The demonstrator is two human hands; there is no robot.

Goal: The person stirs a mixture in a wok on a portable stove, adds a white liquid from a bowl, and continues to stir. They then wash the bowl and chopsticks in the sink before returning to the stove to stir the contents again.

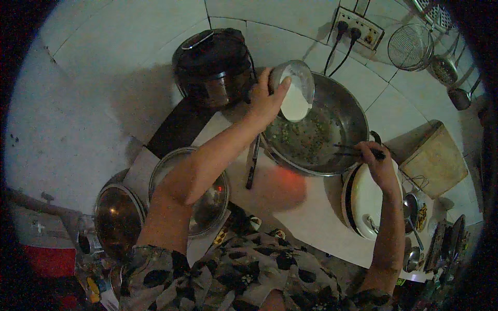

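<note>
My left hand (268, 95) grips a bowl (305, 70) by its rim, thumb over the edge, and tilts it above a large metal pan (352, 105). White contents (294, 103) lie toward the bowl's lowered side; whether they are liquid or powder is hard to make out. Chopped green bits (307, 136) are spread over the pan's bottom. In my right hand (375, 159), at the pan's right rim, is a pair of dark chopsticks (344, 151) with tips inside the pan. The pan's far left side is hidden behind the bowl and hand.
A dark rice cooker (214, 74) stands left of the pan. Metal basins (118, 217) sit at the lower left. On the right are a pale oval lidded appliance (365, 198) and a chopping board (437, 163). Two cords run from the wall socket (358, 29) behind the pan.
</note>
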